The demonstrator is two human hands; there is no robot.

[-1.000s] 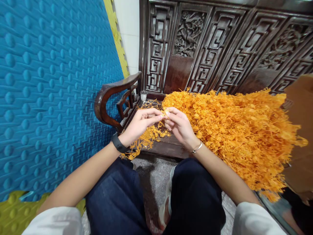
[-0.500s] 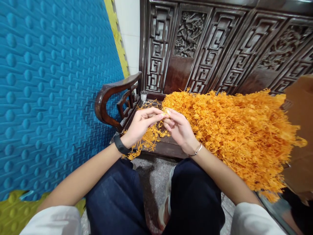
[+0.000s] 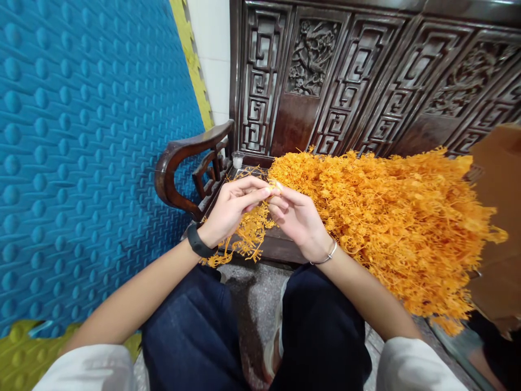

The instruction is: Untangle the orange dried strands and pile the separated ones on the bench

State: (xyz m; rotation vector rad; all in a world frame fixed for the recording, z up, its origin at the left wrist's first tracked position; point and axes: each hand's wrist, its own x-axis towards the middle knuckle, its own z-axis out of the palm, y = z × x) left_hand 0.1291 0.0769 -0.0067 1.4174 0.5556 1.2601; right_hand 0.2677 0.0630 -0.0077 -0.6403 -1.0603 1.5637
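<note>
In the head view, taking the joined fingertips as the clock's centre, the left hand (image 3: 228,209) and right hand (image 3: 300,221) both pinch a small orange piece (image 3: 275,187) between thumb and fingers; its exact shape is hard to make out. A large orange pile (image 3: 391,222) spreads toward three to four o'clock, loose orange strands (image 3: 249,233) lie at seven, and a small cup (image 3: 237,161) stands at ten.

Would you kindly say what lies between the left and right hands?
The head view shows a small yellow piece held between the left hand and right hand.
</note>
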